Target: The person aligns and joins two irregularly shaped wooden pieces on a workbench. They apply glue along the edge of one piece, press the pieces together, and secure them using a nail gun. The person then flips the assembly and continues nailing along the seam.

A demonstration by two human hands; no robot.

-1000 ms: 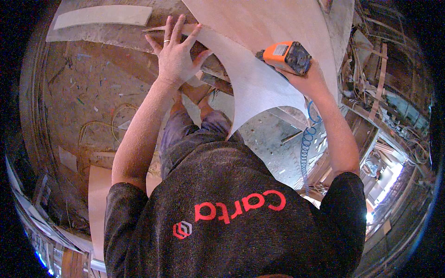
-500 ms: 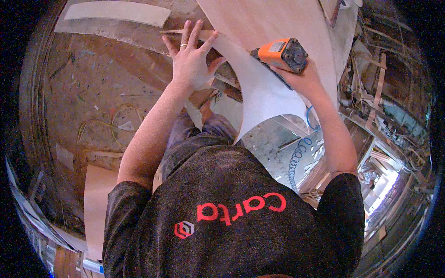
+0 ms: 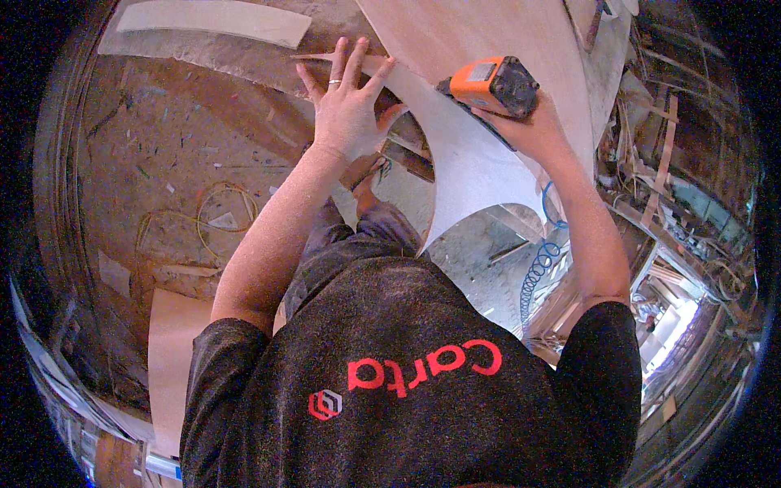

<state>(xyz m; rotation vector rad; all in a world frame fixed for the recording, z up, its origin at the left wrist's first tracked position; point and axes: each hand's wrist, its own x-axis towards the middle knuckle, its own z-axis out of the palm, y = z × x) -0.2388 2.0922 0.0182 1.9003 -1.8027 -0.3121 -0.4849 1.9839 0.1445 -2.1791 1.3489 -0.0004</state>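
Observation:
My right hand is wrapped around an orange and black nail gun, whose nose points left and rests on or just above a thin pale panel. That panel has curved cutouts along its near and left sides and narrows to a point at the far left. With fingers spread, my left hand lies over this narrow end, pressing flat at the edge of a larger wooden sheet. A thin ring shows on one finger. The handle of the nail gun is mostly hidden by my right hand.
A blue coiled air hose hangs below my right forearm. Far left lies a curved pale board on a brown, dusty surface. A yellow cable loops over the littered floor, and wood scraps are piled at the right.
The nail gun has shifted slightly farther away and left along the panel. My left hand stays spread on the narrow end; the whole view has drifted a little.

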